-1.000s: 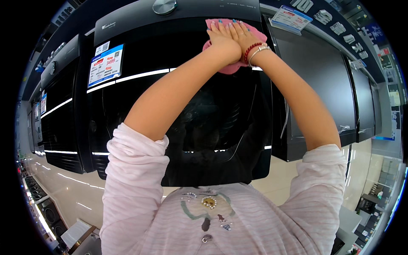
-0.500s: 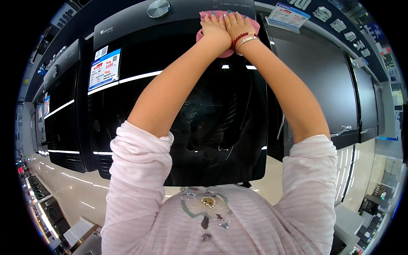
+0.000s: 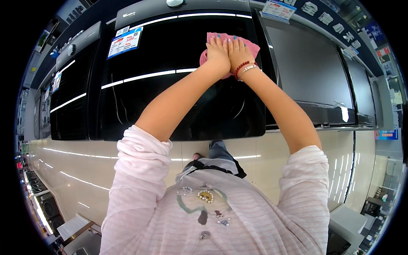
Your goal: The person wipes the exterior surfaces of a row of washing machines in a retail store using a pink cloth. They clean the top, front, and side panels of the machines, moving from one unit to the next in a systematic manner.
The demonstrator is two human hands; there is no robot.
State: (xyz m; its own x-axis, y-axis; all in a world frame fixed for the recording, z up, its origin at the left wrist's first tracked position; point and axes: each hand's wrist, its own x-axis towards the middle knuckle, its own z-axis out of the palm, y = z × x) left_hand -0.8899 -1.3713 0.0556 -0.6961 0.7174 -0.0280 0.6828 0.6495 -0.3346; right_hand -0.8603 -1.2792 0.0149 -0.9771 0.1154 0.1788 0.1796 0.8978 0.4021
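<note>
My left hand (image 3: pixel 218 55) and my right hand (image 3: pixel 240 55) lie flat, side by side and touching, on a pink cloth (image 3: pixel 250 45). Their fingers are stretched out over it and point away from me. A red bead bracelet and a silver-coloured bangle are on my right wrist. Beneath the cloth is the glossy black front of a large appliance (image 3: pixel 170 110), pressed near its right edge. Light strips and faint curved streaks show on that surface. The appliance's grey control panel (image 3: pixel 204 6), with a round silver dial (image 3: pixel 175 2), runs along the far edge.
A price card (image 3: pixel 125 43) is on the black front, left of my hands. Another black appliance (image 3: pixel 70 97) stands to the left. A dark grey appliance (image 3: pixel 306 63) is close on the right, with a card (image 3: pixel 278 11) at its far edge. Glossy beige floor (image 3: pixel 140 163) lies below.
Both hands and the pink cloth have slid down the black front, away from the control panel. The view has shifted, so more floor and one of my legs now show.
</note>
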